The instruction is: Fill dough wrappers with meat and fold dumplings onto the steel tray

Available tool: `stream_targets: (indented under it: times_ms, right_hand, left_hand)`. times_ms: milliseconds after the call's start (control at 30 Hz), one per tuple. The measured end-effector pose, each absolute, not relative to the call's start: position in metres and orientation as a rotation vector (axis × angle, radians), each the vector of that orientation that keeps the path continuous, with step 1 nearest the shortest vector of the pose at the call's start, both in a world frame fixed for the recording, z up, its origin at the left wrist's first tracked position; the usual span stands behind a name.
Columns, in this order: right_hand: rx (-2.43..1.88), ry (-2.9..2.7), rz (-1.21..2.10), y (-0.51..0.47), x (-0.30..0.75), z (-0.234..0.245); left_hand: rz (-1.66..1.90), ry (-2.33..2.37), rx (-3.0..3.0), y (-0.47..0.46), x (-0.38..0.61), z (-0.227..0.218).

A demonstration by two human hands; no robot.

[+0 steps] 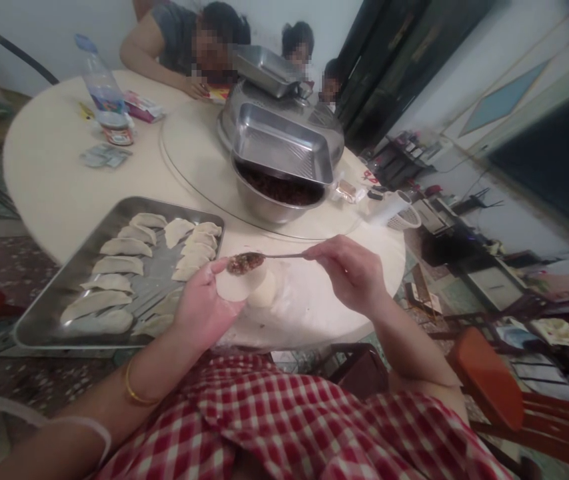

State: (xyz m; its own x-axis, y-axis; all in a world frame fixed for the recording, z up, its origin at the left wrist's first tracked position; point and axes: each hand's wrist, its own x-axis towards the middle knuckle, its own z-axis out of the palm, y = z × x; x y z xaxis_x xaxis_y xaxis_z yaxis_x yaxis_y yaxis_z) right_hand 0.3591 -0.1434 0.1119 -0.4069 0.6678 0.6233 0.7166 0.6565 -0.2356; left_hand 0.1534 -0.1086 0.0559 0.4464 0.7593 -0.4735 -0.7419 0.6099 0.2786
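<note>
On my left hand (pixel 202 303) rests a round dumpling wrapper (pixel 237 285), the fingers curled beneath and around its edge. My right hand (pixel 347 270) grips the handle of a spoon (pixel 284 255). Dark minced filling (pixel 245 264) heaps the spoon's bowl, held over the wrapper; whether it touches the dough I cannot tell. Just behind my left hand, another pale wrapper (pixel 264 290) lies on the floured tabletop. To the left, a metal tray (pixel 147 303) holds several folded dumplings (pixel 122 265) in rows.
Beyond my hands a metal bowl of filling (pixel 282 190) stands on the glass turntable (pixel 189 170), partly covered by an upright metal pan (pixel 284 143). A plastic bottle (pixel 99 83) and a jar (pixel 116 130) stand back left. Several people sit across the table. An orange chair (pixel 487 380) is at right.
</note>
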Motion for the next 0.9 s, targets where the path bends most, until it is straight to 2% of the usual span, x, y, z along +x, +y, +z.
stream_targets:
  times_ms: [233, 500, 900]
  right_hand:
    - [-0.995, -2.275, -0.192, -0.145, 0.343, 0.127]
    - [-1.077, -2.137, -0.233, -0.145, 0.333, 0.125]
    - [-0.892, -2.323, -0.363, -0.153, 0.328, 0.126]
  left_hand:
    - [0.952, 0.585, 0.03, -0.104, 0.153, 0.039]
    - [0.99, 0.63, 0.032, -0.11, 0.15, 0.048]
    - [0.968, 0.795, 0.094, -0.113, 0.149, 0.053]
